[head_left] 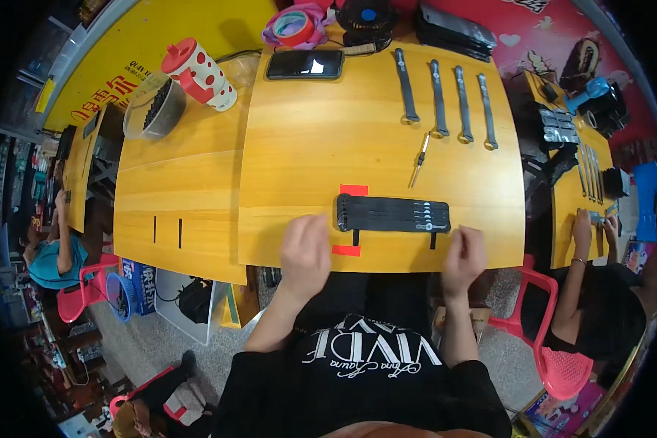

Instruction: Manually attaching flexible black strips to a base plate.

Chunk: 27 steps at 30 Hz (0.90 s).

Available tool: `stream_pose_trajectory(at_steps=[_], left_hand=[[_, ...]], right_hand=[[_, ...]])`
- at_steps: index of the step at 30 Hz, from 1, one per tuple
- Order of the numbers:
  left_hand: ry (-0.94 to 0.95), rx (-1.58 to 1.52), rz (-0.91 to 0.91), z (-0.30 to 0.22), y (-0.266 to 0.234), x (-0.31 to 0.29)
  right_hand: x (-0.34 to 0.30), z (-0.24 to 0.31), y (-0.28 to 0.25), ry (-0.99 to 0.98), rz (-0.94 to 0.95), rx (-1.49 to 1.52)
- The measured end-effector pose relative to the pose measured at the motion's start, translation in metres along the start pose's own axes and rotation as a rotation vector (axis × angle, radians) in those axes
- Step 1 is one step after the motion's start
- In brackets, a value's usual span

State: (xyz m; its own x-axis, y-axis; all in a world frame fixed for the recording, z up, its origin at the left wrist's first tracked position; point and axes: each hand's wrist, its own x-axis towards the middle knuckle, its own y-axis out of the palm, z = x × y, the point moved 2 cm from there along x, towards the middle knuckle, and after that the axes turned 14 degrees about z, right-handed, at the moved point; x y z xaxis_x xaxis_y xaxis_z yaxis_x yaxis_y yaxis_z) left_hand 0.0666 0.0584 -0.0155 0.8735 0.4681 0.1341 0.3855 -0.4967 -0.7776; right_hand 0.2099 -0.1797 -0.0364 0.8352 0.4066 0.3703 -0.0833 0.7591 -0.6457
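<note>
Left hand (305, 248) rests near the front edge of the wooden surface (306, 146), fingers loosely curled and holding nothing, just beside the left end of a black tool roll (392, 214); whether its fingertips touch the roll I cannot tell. Right hand (465, 252) sits at the roll's right end, likewise relaxed and empty, close to a short black strap that hangs toward the edge. The roll lies flat and folded, long side across the person, with a red tape mark (353, 190) at its upper left corner and another (346, 250) below it. It looks like soft fabric or webbing, light and floppy, likely to sag if lifted by one end, so taking it at both ends or by the folded edge seems safest. Farther out, a small screwdriver (419, 159) lies apart from the roll, and beyond it four wrenches (445, 98) lie side by side; these look stiff, heavy and smooth, best gripped along the shank. A phone (304, 64), a roll of tape (294, 27) and a spotted red-and-white cup (199, 73) lie at the far side.
</note>
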Motion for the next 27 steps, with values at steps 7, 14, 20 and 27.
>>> stream_pose_trajectory(at_steps=[7,14,20,27], left_hand=[[0.267,0.388,0.429,-0.007,0.014,-0.011],[0.284,0.459,0.394,0.002,0.015,-0.014],[0.306,0.447,0.36,0.006,0.011,-0.019],[0.381,0.087,-0.117,0.019,-0.021,-0.054]], right_hand=[[-0.028,0.061,0.043,-0.312,0.52,-0.426],[-0.029,-0.001,-0.018,-0.07,0.481,-0.637],[0.048,0.018,-0.006,-0.246,0.16,-0.324],[0.192,0.018,0.109,-0.113,0.285,-0.52]])
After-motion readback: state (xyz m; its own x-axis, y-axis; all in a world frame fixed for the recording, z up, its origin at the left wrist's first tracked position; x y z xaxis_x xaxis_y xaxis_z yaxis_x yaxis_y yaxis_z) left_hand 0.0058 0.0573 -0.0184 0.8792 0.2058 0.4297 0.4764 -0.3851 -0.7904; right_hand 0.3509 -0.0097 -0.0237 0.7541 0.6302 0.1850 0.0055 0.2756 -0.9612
